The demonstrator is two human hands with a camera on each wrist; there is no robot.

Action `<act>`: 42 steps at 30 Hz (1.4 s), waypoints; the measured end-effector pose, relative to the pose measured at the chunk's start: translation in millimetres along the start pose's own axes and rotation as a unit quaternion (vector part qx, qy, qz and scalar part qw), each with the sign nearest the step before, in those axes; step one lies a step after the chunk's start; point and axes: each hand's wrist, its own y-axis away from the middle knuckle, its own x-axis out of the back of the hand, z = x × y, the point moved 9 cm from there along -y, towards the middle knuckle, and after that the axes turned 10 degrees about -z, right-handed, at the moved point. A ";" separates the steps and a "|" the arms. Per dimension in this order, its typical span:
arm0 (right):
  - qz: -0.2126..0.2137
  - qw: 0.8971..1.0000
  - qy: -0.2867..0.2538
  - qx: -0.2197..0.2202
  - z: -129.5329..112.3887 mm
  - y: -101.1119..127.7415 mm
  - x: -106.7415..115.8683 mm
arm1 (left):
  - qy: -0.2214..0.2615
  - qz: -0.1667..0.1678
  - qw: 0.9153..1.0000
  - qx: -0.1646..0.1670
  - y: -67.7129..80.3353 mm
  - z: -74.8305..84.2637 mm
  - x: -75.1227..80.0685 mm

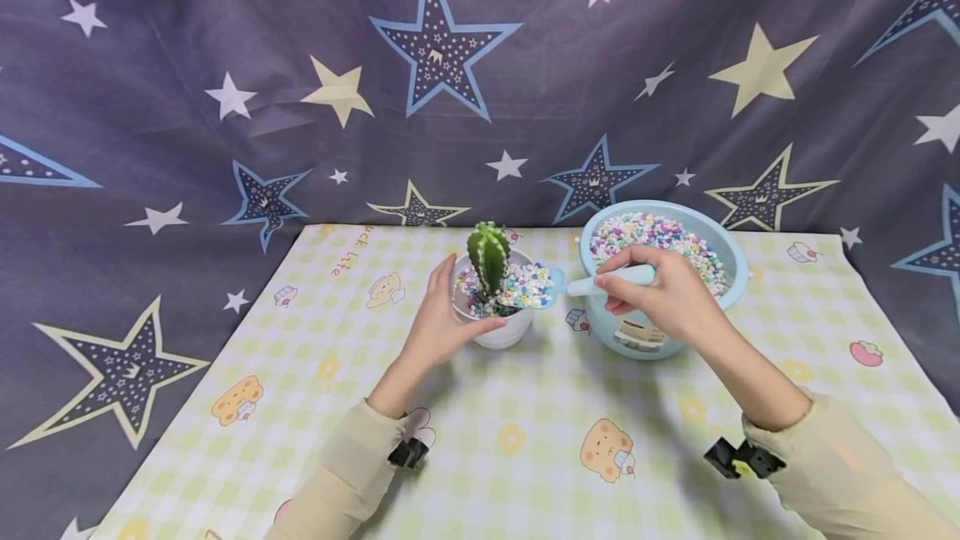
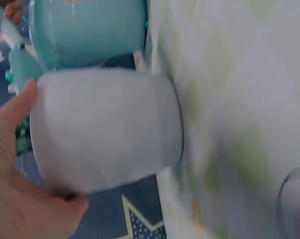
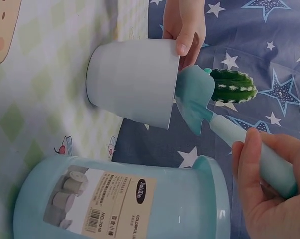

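Note:
My left hand holds a white flower pot by its side, thumb at the near rim and fingers around the left. A green ribbed cactus stands upright in the pot, with colourful pebbles around its base. My right hand grips the handle of a light blue trowel. The trowel's blade is heaped with small multicoloured pebbles and reaches over the pot's right rim, close beside the cactus. In the right wrist view, the underside of the blade shows at the pot's mouth.
A light blue bucket holding many multicoloured pebbles stands right of the pot, under my right hand. It has a paper label. A green checked cloth covers the table; a dark star-patterned curtain hangs behind.

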 end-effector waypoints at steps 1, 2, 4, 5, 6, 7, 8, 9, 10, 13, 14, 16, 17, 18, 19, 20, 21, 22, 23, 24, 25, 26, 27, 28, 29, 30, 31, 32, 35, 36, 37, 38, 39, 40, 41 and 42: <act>-0.001 1.000 0.000 0.000 -0.3 -0.4 -0.3 | 0.000 -0.011 1.000 -0.002 -1.8 -0.7 0.8; -0.002 1.000 0.001 -0.001 -0.6 -0.7 -0.4 | -0.003 -0.022 1.000 -0.004 -3.6 -1.6 1.3; -0.003 1.000 0.001 -0.001 -1.2 -1.2 -0.6 | -0.009 -0.037 0.999 -0.007 -6.3 -2.9 2.2; -0.004 1.000 0.002 -0.003 -1.3 -1.3 -0.7 | -0.010 -0.041 0.999 -0.008 -7.2 -3.4 2.6; -0.004 1.000 0.003 -0.003 -1.5 -1.4 -0.7 | -0.012 -0.043 0.999 -0.009 -7.8 -3.6 3.0; -0.004 1.000 0.005 -0.004 -1.7 -1.6 -0.6 | -0.015 -0.043 0.999 -0.009 -8.2 -3.7 3.3; -0.004 1.000 0.007 -0.004 -1.9 -1.7 -0.4 | -0.017 -0.042 0.999 -0.008 -8.4 -4.0 3.5; -0.003 1.000 0.010 -0.004 -2.2 -1.8 -0.2 | -0.017 -0.039 0.999 -0.008 -8.2 -3.6 3.7; -0.003 1.000 0.014 -0.004 -2.3 -2.0 0.0 | -0.015 -0.035 0.999 -0.007 -7.8 -3.4 3.8; -0.001 1.000 0.026 -0.003 -3.1 -2.8 0.6 | -0.011 -0.022 1.000 -0.005 -5.7 -1.3 3.6; 0.000 1.000 0.030 -0.002 -3.3 -3.0 0.8 | -0.011 -0.018 1.000 -0.004 -4.7 -0.5 3.4; 0.002 0.999 0.035 0.000 -3.7 -3.4 1.0 | -0.013 -0.011 1.000 -0.001 -2.6 1.1 3.0; 0.002 0.999 0.036 0.001 -3.9 -3.6 0.9 | -0.015 -0.007 1.000 0.001 -1.5 1.9 2.9; 0.002 0.999 0.038 0.001 -4.0 -3.7 0.9 | -0.017 -0.004 1.000 0.002 -0.3 3.0 2.8; 0.002 0.999 0.038 0.002 -4.2 -3.8 0.8 | -0.019 -0.001 1.000 0.004 0.6 3.7 2.7; 0.002 0.999 0.038 0.002 -4.2 -4.0 0.7 | -0.022 0.003 1.000 0.006 1.4 4.3 2.8; 0.002 0.999 0.038 0.001 -4.3 -4.2 0.6 | -0.024 0.007 1.000 0.007 2.2 5.1 2.9; 0.002 0.999 0.039 0.001 -4.4 -4.4 0.6 | -0.026 0.010 1.000 0.008 3.0 6.0 3.1; 0.002 0.999 0.039 0.000 -4.5 -4.6 0.6 | -0.026 0.014 1.000 0.008 3.5 6.9 3.2; 0.002 0.999 0.040 0.000 -4.6 -4.9 0.5 | -0.026 0.017 0.999 0.009 4.1 7.6 3.2; 0.001 0.999 0.039 -0.001 -4.7 -5.1 0.4 | -0.028 0.019 0.999 0.010 4.6 7.9 3.2; 0.000 0.999 0.039 -0.002 -4.7 -5.5 0.3 | -0.030 0.022 0.999 0.012 5.2 8.0 2.9; 0.000 0.999 0.040 -0.003 -4.7 -5.8 0.1 | -0.030 0.024 0.999 0.013 5.7 8.1 2.7; -0.001 0.999 0.040 -0.004 -4.7 -6.0 0.0 | -0.032 0.026 0.999 0.015 6.2 8.0 2.3; -0.001 0.999 0.041 -0.005 -4.7 -6.2 -0.1 | -0.032 0.028 0.999 0.017 6.7 7.8 2.0; -0.002 0.999 0.042 -0.006 -4.7 -6.4 -0.2 | -0.032 0.030 0.999 0.021 7.1 7.4 1.5; -0.002 0.999 0.043 -0.007 -4.8 -6.6 -0.2 | -0.033 0.033 0.999 0.022 7.4 7.3 1.2; -0.002 0.999 0.045 -0.008 -4.8 -6.6 -0.1 | -0.032 0.036 0.999 0.023 7.7 7.3 1.0; -0.002 0.999 0.049 -0.008 -5.3 -6.7 0.3 | -0.031 0.043 0.998 0.026 8.1 7.6 0.5; -0.002 0.999 0.049 -0.008 -5.5 -6.7 0.3 | -0.032 0.044 0.998 0.028 8.2 7.4 0.2; -0.003 0.999 0.050 -0.008 -5.5 -6.7 0.4 | -0.031 0.044 0.998 0.028 8.3 7.3 0.0; -0.003 0.999 0.049 -0.008 -5.5 -6.7 0.4 | -0.031 0.042 0.998 0.029 8.2 7.1 -0.2; -0.004 0.999 0.049 -0.008 -5.5 -6.8 0.3 | -0.031 0.040 0.998 0.031 8.2 6.8 -0.6; -0.004 0.999 0.048 -0.009 -5.5 -6.8 0.3 | -0.032 0.036 0.998 0.032 7.8 6.4 -0.9; -0.005 0.999 0.047 -0.009 -5.3 -6.9 0.3 | -0.031 0.031 0.999 0.031 7.3 6.0 -1.0; -0.005 0.999 0.047 -0.010 -5.2 -6.9 0.3 | -0.031 0.025 0.999 0.029 6.5 5.6 -1.1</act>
